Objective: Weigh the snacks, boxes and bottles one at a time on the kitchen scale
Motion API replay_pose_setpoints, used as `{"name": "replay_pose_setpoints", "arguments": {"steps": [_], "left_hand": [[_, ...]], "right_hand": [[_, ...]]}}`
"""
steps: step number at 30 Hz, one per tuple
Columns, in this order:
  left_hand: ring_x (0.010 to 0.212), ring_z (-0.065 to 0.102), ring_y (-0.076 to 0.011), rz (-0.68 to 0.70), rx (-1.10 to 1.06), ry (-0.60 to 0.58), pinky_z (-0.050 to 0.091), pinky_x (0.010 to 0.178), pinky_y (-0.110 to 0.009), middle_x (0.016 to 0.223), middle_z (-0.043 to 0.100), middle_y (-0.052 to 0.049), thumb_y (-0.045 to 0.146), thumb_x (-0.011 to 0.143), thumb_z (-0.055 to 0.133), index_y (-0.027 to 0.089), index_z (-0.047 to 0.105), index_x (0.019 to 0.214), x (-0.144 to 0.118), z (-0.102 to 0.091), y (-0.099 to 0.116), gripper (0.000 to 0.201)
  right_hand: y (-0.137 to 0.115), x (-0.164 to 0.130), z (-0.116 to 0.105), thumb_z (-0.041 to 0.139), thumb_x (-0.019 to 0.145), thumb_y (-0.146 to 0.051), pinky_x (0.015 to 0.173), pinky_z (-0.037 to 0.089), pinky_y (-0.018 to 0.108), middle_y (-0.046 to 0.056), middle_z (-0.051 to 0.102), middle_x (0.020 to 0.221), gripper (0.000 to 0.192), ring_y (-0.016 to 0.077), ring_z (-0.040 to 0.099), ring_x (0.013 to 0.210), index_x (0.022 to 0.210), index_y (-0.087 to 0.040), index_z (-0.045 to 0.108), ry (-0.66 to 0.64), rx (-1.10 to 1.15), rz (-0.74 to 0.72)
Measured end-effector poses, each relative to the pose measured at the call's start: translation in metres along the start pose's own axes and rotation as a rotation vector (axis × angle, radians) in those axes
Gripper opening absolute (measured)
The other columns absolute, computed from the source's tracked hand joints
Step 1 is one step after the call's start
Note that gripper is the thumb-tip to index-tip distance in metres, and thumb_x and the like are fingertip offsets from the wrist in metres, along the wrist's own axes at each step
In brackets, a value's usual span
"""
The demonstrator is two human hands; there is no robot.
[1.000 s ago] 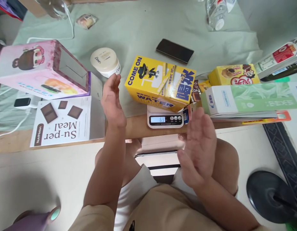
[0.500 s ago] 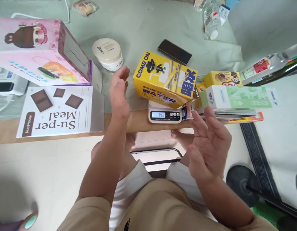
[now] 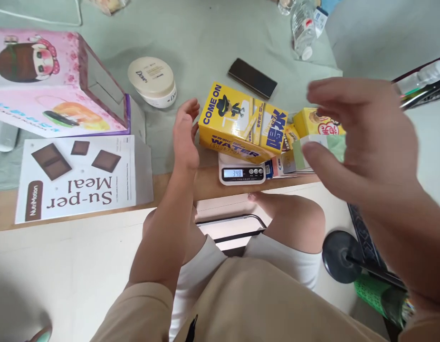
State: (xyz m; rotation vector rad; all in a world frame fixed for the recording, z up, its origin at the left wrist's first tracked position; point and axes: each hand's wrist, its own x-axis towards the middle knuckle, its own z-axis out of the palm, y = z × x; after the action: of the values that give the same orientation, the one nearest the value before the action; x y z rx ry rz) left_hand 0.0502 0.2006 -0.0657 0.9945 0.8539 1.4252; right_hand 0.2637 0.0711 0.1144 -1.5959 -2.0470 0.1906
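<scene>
A single head-worn camera looks forward and steeply down, past the beige short-sleeved cloth shirt [image 3: 234,294] close below it, across the brown wooden front edge [image 3: 205,180] of the green-cloth-covered tabletop [image 3: 202,42]. The yellow printed cardboard box [image 3: 243,123] falls near mid-view; the clear plastic bottle [image 3: 301,31] lies farther off, toward the top.

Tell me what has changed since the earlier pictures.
The right hand has moved up and out to the right, away from the scale, and now hides part of the green-and-white box. The scale's display appears to have climbed from 63 to 348. Both hands stay open, holding nothing. The yellow box stays on the scale, the left hand beside it.
</scene>
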Motion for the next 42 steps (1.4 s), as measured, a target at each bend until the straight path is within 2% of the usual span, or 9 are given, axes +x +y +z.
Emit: {"name": "replay_pose_setpoints", "arguments": {"steps": [2,5,11,14,22,26,31,36,42], "left_hand": [[0.135,0.059,-0.0297,-0.006,-0.025,0.007,0.049,0.111,-0.042,0.129,0.070,-0.005,0.083,0.075,0.067,0.032,0.071,0.117,0.001,0.001,0.001,0.066],[0.133,0.059,-0.0305,-0.007,-0.057,0.014,0.048,0.111,-0.043,0.128,0.070,-0.007,0.083,0.075,0.066,0.028,0.071,0.117,0.002,0.003,0.004,0.069],[0.130,0.061,-0.0294,0.006,-0.090,0.026,0.049,0.113,-0.044,0.123,0.072,-0.004,0.084,0.076,0.063,0.031,0.074,0.108,0.006,0.003,0.002,0.062],[0.129,0.062,-0.0296,0.001,-0.070,0.000,0.051,0.111,-0.044,0.125,0.073,-0.004,0.082,0.080,0.060,0.032,0.073,0.109,0.006,0.005,0.000,0.060],[0.114,0.071,-0.0278,0.031,-0.075,-0.103,0.056,0.102,-0.042,0.114,0.077,-0.004,0.077,0.088,0.057,0.028,0.076,0.108,0.004,0.010,-0.002,0.056],[0.112,0.072,-0.0272,0.056,-0.097,-0.127,0.057,0.100,-0.040,0.111,0.077,-0.003,0.072,0.090,0.059,0.028,0.076,0.107,0.003,0.011,-0.002,0.050],[0.111,0.071,-0.0256,0.076,-0.079,-0.120,0.055,0.100,-0.039,0.109,0.077,-0.003,0.068,0.092,0.060,0.028,0.076,0.107,0.004,0.010,-0.005,0.046],[0.107,0.071,-0.0268,0.058,-0.066,-0.101,0.055,0.098,-0.042,0.109,0.076,-0.005,0.072,0.088,0.059,0.028,0.074,0.107,0.004,0.011,-0.004,0.050],[0.118,0.070,-0.0273,0.090,-0.113,-0.100,0.055,0.102,-0.041,0.120,0.076,-0.005,0.074,0.091,0.051,0.029,0.074,0.113,0.004,0.015,0.004,0.055]], "right_hand": [[0.006,0.022,0.002,0.056,0.089,-0.037,0.111,0.058,0.058,0.009,0.062,0.144,0.055,0.0340,0.062,0.135,0.144,-0.027,0.054,-0.200,-0.131,-0.067],[0.014,0.047,0.013,0.060,0.085,-0.042,0.103,0.061,0.059,0.013,0.055,0.152,0.068,0.0389,0.061,0.134,0.149,-0.023,0.047,-0.393,-0.217,-0.003],[0.019,0.071,0.037,0.076,0.073,-0.058,0.107,0.056,0.065,0.015,0.046,0.162,0.089,0.0477,0.059,0.134,0.151,-0.025,0.047,-0.515,-0.232,0.053],[0.021,0.077,0.045,0.079,0.067,-0.062,0.103,0.057,0.066,0.016,0.050,0.157,0.100,0.0483,0.062,0.128,0.153,-0.024,0.046,-0.574,-0.265,0.052],[0.026,0.078,0.049,0.078,0.067,-0.058,0.100,0.058,0.059,0.016,0.053,0.154,0.099,0.0431,0.061,0.129,0.154,-0.025,0.045,-0.562,-0.261,0.021],[0.032,0.078,0.048,0.077,0.068,-0.058,0.096,0.059,0.061,0.017,0.052,0.155,0.099,0.0449,0.061,0.129,0.155,-0.024,0.043,-0.574,-0.258,0.014],[0.040,0.078,0.050,0.077,0.068,-0.061,0.093,0.061,0.054,0.013,0.059,0.147,0.097,0.0389,0.065,0.120,0.153,-0.030,0.044,-0.539,-0.244,-0.074],[0.030,0.080,0.051,0.076,0.070,-0.052,0.091,0.060,0.049,0.016,0.061,0.141,0.089,0.0365,0.066,0.117,0.150,-0.025,0.048,-0.519,-0.319,-0.044],[0.026,0.092,0.042,0.079,0.070,-0.049,0.096,0.057,0.047,0.013,0.060,0.142,0.087,0.0351,0.066,0.119,0.148,-0.026,0.049,-0.524,-0.280,-0.070]]}}
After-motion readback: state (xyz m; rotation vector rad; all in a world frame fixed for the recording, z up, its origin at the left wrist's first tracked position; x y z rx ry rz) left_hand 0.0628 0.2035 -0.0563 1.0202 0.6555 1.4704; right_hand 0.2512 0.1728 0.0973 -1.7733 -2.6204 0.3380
